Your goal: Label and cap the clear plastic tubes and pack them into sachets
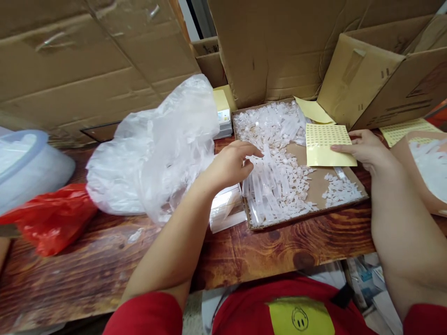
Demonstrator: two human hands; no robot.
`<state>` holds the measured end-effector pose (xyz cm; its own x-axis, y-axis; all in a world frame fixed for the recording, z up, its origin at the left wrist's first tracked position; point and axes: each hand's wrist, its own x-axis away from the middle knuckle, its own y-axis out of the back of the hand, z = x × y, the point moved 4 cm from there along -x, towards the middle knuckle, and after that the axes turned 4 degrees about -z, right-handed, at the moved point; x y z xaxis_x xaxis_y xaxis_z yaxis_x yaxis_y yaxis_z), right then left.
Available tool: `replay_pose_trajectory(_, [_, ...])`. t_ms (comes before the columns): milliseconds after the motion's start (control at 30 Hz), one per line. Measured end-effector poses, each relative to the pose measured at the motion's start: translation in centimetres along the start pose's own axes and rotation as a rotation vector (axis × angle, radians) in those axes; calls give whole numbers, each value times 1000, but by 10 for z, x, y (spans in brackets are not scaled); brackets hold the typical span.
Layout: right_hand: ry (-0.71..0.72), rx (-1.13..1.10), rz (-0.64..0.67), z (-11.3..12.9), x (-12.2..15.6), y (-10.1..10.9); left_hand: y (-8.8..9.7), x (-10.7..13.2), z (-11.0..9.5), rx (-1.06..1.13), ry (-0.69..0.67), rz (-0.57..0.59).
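Observation:
A shallow cardboard tray (351, 201) on the wooden table holds several small clear plastic tubes (268, 186) and caps. My left hand (230, 165) hovers over the tray's left side, fingers curled loosely above the tubes, with nothing visibly in it. My right hand (366, 149) rests at the tray's right edge, its fingers closed on a yellow sheet of small stickers (326, 144), pressing it down over the tray.
A crumpled clear plastic bag (157, 149) lies left of the tray, with a red bag (52, 216) and a lidded tub (24, 163) further left. Cardboard boxes (279, 46) wall the back. More sticker sheets (407, 130) lie at right. The table edge (244, 274) is near me.

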<state>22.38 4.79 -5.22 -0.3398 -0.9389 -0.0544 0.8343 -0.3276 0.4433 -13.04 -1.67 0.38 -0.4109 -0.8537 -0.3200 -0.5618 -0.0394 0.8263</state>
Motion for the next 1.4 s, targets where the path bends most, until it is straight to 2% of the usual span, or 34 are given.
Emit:
replay_pose_trajectory(100, [-124, -420, -67, 13, 3, -1, 0, 0, -10, 166, 73, -53])
replay_pose_trajectory(167, [1, -586, -129, 30, 10, -1, -4, 0, -18, 323, 156, -113])
replay_pose_trajectory(267, [345, -672, -165, 57, 36, -5, -17, 1, -27, 606, 313, -231])
replay_pose_trajectory(333, [535, -647, -105, 71, 62, -12, -29, 1, -32, 834, 423, -257])
replay_pose_trajectory(400, [616, -616, 5, 81, 87, -21, -42, 0, -39, 1085, 477, -164])
replay_pose_trajectory(467, [633, -598, 121, 86, 105, -28, -51, -1, -49, 1294, 474, -51])
replay_pose_trajectory(500, [624, -596, 178, 88, 111, -31, -52, -1, -53, 1365, 469, -32])
replay_pose_trajectory(567, [590, -601, 281, 89, 117, -35, -51, -1, -57, 1445, 472, -94])
replay_pose_trajectory(667, [551, -619, 332, 87, 115, -37, -47, -1, -56, 1463, 472, -226])
replay_pose_trajectory(767, [550, -651, 252, 85, 111, -32, -42, -3, -46, 1372, 486, -247])
replay_pose_trajectory(800, [552, -662, 229, 85, 110, -29, -37, -4, -40, 1299, 481, -287])
replay_pose_trajectory(833, [555, -669, 218, 86, 110, -26, -28, -3, -34, 1194, 461, -373])
replay_pose_trajectory(900, [551, -645, 252, 89, 110, -18, -1, 2, -27, 893, 373, -648])
replay_pose_trajectory(933, [538, -612, 305, 91, 111, -16, 14, 8, -29, 713, 315, -785])
replay_pose_trajectory(967, [519, -567, 378, 93, 112, -14, 27, 13, -34, 550, 256, -862])
replay_pose_trajectory(1000, [494, -515, 465, 95, 114, -13, 37, 17, -43, 427, 201, -856])
replay_pose_trajectory(1033, [466, -467, 554, 97, 117, -13, 43, 19, -54, 342, 142, -775])
replay_pose_trajectory(1067, [442, -435, 634, 98, 120, -13, 44, 19, -65, 297, 88, -635])
replay_pose_trajectory(1133, [410, -423, 742, 101, 125, -14, 36, 19, -85, 304, 24, -285])
replay_pose_trajectory(1200, [408, -453, 778, 103, 128, -17, 22, 20, -98, 410, 42, 6])
replay_pose_trajectory(1233, [434, -474, 772, 104, 128, -18, 16, 20, -101, 488, 81, 95])
replay_pose_trajectory(1300, [533, -502, 688, 104, 127, -19, 7, 20, -100, 660, 194, 168])
replay_pose_trajectory(1400, [749, -436, 329, 100, 128, -9, 0, 20, -93, 884, 358, 102])
